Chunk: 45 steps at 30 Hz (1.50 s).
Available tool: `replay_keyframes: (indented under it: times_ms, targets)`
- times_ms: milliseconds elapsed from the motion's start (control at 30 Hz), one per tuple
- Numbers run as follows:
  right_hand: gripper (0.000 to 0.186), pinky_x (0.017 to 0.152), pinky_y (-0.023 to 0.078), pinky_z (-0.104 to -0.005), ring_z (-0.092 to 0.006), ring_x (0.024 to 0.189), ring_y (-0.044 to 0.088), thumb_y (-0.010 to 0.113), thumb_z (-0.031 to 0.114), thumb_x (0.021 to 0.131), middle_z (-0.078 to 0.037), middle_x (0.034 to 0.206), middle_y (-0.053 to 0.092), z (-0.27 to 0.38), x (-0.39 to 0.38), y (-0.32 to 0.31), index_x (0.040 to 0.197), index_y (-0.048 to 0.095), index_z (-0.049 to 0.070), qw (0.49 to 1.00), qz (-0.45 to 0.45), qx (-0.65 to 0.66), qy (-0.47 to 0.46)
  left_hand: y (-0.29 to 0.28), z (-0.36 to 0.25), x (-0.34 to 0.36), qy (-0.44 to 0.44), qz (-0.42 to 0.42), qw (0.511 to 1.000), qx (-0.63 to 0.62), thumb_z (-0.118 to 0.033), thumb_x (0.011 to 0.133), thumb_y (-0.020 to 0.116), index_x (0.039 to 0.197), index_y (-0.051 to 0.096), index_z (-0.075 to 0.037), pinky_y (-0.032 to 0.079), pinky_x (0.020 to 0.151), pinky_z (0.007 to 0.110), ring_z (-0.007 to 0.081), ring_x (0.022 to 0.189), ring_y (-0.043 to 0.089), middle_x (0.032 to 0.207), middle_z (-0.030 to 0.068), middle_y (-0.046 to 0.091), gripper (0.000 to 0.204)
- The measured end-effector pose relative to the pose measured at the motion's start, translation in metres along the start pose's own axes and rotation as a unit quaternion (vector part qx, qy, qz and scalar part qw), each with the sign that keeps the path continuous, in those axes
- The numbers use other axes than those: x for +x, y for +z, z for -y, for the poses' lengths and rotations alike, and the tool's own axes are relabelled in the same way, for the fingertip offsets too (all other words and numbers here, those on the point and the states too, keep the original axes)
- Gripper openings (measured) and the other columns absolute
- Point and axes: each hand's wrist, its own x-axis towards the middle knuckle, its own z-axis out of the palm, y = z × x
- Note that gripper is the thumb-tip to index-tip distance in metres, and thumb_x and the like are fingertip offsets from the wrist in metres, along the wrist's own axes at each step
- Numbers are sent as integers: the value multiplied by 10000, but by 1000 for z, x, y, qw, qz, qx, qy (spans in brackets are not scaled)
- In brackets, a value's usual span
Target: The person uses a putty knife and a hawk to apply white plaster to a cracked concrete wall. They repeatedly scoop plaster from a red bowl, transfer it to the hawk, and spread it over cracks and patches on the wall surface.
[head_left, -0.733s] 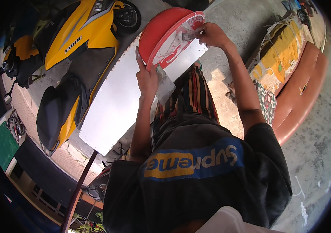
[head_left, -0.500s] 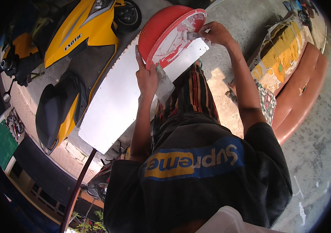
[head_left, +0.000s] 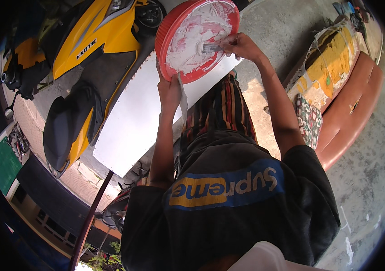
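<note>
My left hand is closed on the rim of a red plastic basin, which it tilts so the inside shows. Thick white paste is smeared over the basin's inner wall and bottom. A thin grey flat piece hangs edge-on by the left thumb; its kind is unclear. In my right hand, the fingers pinch a small flat scraper, whose blade lies against the paste near the basin's right side.
Below the basin lies a long white board. To the left stands a yellow and black scooter. On the right are a worn yellow-patched seat, a brown padded piece and a patterned cloth on the concrete floor.
The basin has tipped toward me, showing more of its inside. My right hand has moved slightly left and down with the scraper. The grey piece has turned nearly edge-on.
</note>
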Motion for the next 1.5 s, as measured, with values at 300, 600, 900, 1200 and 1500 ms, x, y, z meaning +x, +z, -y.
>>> replay_keyframes:
  times_ms: [300,600,900,1200,1500]
  targets:
    - [163,689,500,-375,-287,711,637,633,219,782,-121,741,660,54,-15,50,879,709,114,955,-69,-267,-105,20,-7,4,-12,17,999,43,-147,850,470,1450,50,-150,459,809,428,433,914,602,1045,274,603,732]
    - [162,677,498,-347,-272,701,635,687,193,758,-138,754,661,54,-11,57,875,718,85,961,19,-221,-167,16,-11,0,5,53,995,79,-165,847,476,1448,27,-163,469,813,429,423,900,609,1052,268,602,750]
    - [192,548,434,-256,-129,581,569,683,173,775,-50,640,627,38,-1,40,915,705,44,984,125,68,-110,8,48,9,18,57,998,-12,-214,904,425,1261,309,-75,442,530,312,212,569,538,739,125,545,400]
    - [256,400,304,-227,-64,443,416,617,269,853,-47,617,596,-17,-34,11,972,655,46,981,147,115,51,-11,32,-6,22,60,979,-193,-135,916,411,1010,451,-10,389,381,285,143,392,466,560,61,487,161]
    - [178,384,249,-201,-33,437,369,613,215,862,-30,626,576,-4,-44,39,922,648,51,966,113,226,60,-3,18,-12,43,66,972,-220,-137,897,440,825,496,-14,358,371,260,131,375,449,467,45,450,154]
